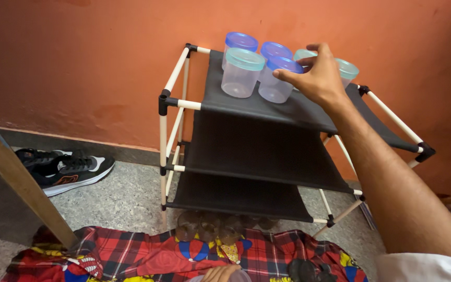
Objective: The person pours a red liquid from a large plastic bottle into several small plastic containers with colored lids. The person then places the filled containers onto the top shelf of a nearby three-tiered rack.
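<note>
- Where an orange wall is meeting a grey speckled floor, a three-tier rack (267,151) of white tubes and black fabric shelves is standing.
- Clear plastic jars are clustering on the top shelf — a teal-lidded jar (241,73) in front, blue-lidded ones beside and behind.
- The right hand (317,78) is resting its fingertips on a blue-lidded jar (279,78), grip loosely spread, not closing around it.
- The left hand (220,273) is barely showing at the bottom edge — its grip I cannot tell.
- A black sneaker (66,169) is lying left; a red plaid cloth (147,253) is covering the floor.
</note>
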